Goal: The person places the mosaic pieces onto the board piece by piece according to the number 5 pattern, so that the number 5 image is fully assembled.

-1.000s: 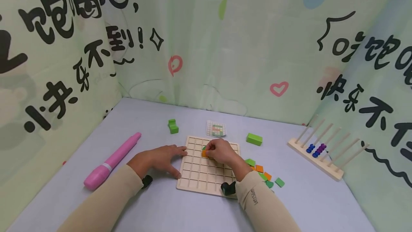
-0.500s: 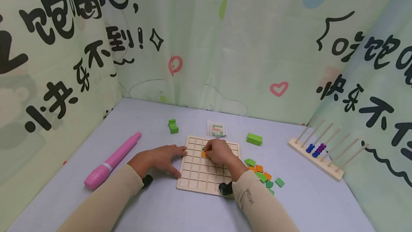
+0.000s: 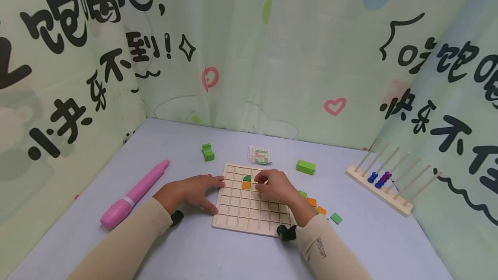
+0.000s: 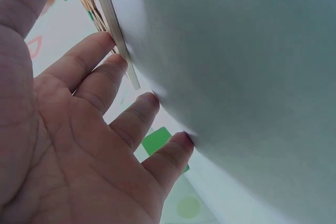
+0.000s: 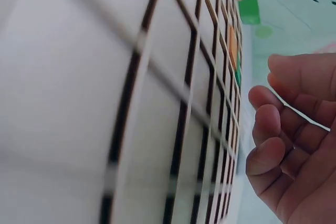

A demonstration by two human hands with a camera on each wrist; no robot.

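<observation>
A wooden grid board (image 3: 237, 215) lies on the table. Two pieces sit in its upper cells: an orange square tile (image 3: 246, 185) and, just behind it, a green rounded tile (image 3: 247, 178). My left hand (image 3: 192, 191) is spread at the board's left side; in the left wrist view, fingertips (image 4: 107, 40) touch the board's edge (image 4: 113, 19). Over the board, right of the two tiles, hovers my right hand (image 3: 276, 187). Its fingers (image 5: 268, 116) are loosely bent with nothing between them in the right wrist view, apart from the orange tile (image 5: 232, 45).
Loose orange tiles (image 3: 312, 202) and green tiles (image 3: 336, 218) lie right of the board, partly behind the right forearm. Behind it are a pattern card (image 3: 260, 154) and green blocks (image 3: 305, 167). A pink wand-shaped object (image 3: 136, 193) lies left; a bead rack (image 3: 379, 189) stands right.
My right hand has let go of the orange tile and moved right, with its fingers loosened. Both seated tiles now show fully. My left hand stays at the board's edge.
</observation>
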